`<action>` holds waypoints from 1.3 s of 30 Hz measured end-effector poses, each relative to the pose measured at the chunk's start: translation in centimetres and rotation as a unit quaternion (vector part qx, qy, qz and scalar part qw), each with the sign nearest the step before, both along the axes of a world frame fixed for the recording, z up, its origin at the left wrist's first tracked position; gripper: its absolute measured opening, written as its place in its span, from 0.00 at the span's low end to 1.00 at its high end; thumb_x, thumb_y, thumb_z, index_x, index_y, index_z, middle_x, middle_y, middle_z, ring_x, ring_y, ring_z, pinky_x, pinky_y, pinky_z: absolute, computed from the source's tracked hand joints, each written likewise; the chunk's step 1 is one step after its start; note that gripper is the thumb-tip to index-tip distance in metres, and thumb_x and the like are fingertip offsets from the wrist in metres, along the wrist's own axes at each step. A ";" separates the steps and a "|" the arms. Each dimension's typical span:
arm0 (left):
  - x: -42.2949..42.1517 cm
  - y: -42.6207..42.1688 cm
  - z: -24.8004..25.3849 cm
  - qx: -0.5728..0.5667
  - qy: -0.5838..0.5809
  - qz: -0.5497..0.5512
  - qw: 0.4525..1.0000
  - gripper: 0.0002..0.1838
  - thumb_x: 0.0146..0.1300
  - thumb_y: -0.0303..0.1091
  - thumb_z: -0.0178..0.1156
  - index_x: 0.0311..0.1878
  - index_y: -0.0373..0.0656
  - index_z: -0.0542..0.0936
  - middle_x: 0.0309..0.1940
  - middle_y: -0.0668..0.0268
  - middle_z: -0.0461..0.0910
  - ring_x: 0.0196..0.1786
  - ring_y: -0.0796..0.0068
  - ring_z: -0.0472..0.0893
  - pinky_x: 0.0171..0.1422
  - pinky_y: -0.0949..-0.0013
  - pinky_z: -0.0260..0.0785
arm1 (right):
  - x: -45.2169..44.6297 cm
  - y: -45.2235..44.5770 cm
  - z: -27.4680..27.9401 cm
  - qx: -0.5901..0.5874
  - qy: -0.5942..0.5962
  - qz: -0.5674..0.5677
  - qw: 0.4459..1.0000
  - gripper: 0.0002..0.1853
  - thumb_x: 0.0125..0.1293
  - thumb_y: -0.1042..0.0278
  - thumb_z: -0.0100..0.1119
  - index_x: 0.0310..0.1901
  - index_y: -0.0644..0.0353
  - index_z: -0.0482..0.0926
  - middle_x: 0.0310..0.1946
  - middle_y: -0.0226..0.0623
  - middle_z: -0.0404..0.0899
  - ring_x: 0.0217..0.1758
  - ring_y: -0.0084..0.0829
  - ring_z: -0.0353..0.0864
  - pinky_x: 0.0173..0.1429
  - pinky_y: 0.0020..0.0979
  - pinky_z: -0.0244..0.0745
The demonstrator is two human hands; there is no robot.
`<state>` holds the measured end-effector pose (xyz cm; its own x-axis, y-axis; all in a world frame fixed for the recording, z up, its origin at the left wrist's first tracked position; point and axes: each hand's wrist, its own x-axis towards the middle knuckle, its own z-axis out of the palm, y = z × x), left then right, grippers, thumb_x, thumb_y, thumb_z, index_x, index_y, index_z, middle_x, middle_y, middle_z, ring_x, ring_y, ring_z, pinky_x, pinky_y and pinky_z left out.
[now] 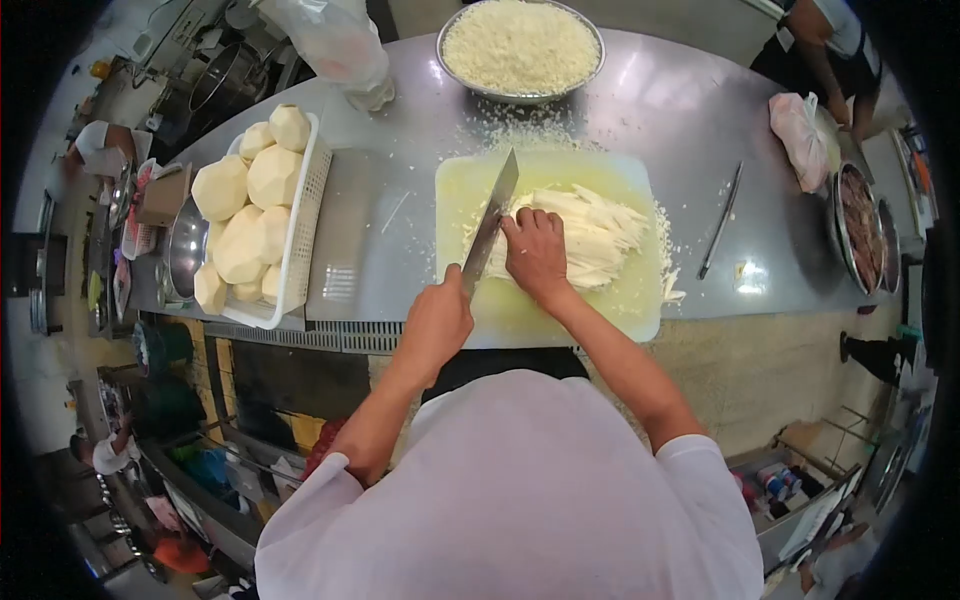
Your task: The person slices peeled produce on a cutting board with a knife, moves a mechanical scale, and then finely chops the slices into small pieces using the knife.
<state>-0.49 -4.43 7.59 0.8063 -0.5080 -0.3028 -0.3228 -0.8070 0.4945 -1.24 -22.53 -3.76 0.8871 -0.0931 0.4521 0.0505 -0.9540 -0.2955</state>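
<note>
My left hand (pixel 438 318) is closed round the handle of a kitchen knife (pixel 492 222), its blade slanting up and to the right across the cutting board (pixel 610 310). The blade is at the left end of a pile of pale vegetable strips (pixel 603 240). On top of that pile rests my right hand (pixel 535 252), fingers curled down on the strips close to the blade. Behind the board stands a metal bowl (pixel 520 97) heaped with finely chopped pale bits (pixel 520 45).
To the left, a white plastic basket (pixel 303 220) holds several peeled round root vegetables (pixel 242 245). A slim dark tool (pixel 722 220) lies right of the board. Further right are a plastic bag (pixel 800 140) and a bowl of meat-like pieces (pixel 860 225). Other people stand around the kitchen.
</note>
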 end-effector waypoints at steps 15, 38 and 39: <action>0.4 -3.0 -5.6 -0.057 -0.032 0.030 0.997 0.10 0.65 0.24 0.54 0.45 0.27 0.70 0.29 0.31 0.79 0.37 0.29 0.81 0.46 0.36 0.72 | -0.4 -0.2 -0.1 -0.010 0.014 0.008 1.000 0.11 0.60 0.71 0.58 0.45 0.53 0.80 0.38 0.38 0.75 0.48 0.39 0.76 0.57 0.44 0.66; -2.7 -2.1 -2.9 -0.068 -0.011 0.065 0.996 0.10 0.68 0.24 0.52 0.47 0.28 0.66 0.28 0.33 0.80 0.36 0.29 0.81 0.41 0.36 0.72 | -0.4 -0.5 -0.2 0.010 0.009 0.021 1.000 0.13 0.58 0.74 0.60 0.46 0.54 0.80 0.38 0.38 0.73 0.47 0.41 0.75 0.55 0.43 0.65; -3.8 -2.0 -3.1 -0.095 -0.005 0.082 0.992 0.10 0.69 0.24 0.51 0.48 0.27 0.66 0.28 0.32 0.79 0.36 0.29 0.81 0.41 0.36 0.72 | -0.4 -0.4 -0.1 0.011 0.006 0.020 1.000 0.12 0.59 0.72 0.58 0.46 0.53 0.81 0.38 0.38 0.74 0.47 0.40 0.75 0.55 0.43 0.65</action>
